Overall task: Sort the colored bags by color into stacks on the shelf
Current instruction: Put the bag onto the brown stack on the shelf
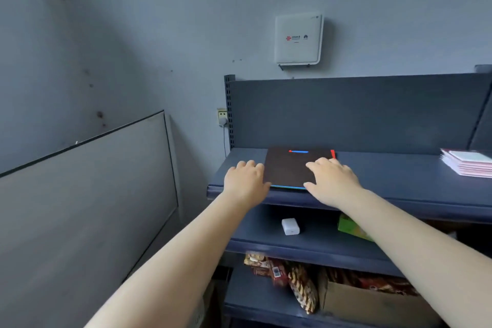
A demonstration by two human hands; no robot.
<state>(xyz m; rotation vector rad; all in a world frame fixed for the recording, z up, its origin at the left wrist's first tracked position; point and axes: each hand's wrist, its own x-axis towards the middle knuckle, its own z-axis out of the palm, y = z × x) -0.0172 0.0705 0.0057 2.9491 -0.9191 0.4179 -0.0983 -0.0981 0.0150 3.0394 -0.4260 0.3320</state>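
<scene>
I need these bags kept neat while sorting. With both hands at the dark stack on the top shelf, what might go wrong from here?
1. The dark stack lies at the top shelf's front edge; a pull by the left hand or right hand might slide bags off.
2. Blue and red edges peek out beneath, so colors could stay mixed.

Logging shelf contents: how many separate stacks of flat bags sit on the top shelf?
2: a dark-topped stack under both hands at the shelf's left end, and a pink stack at the right edge, partly cropped. More may lie beyond the frame.

Shop storeroom: slotted metal shelving (346, 114), snack packets (279, 271) in carton (372, 303).
</scene>
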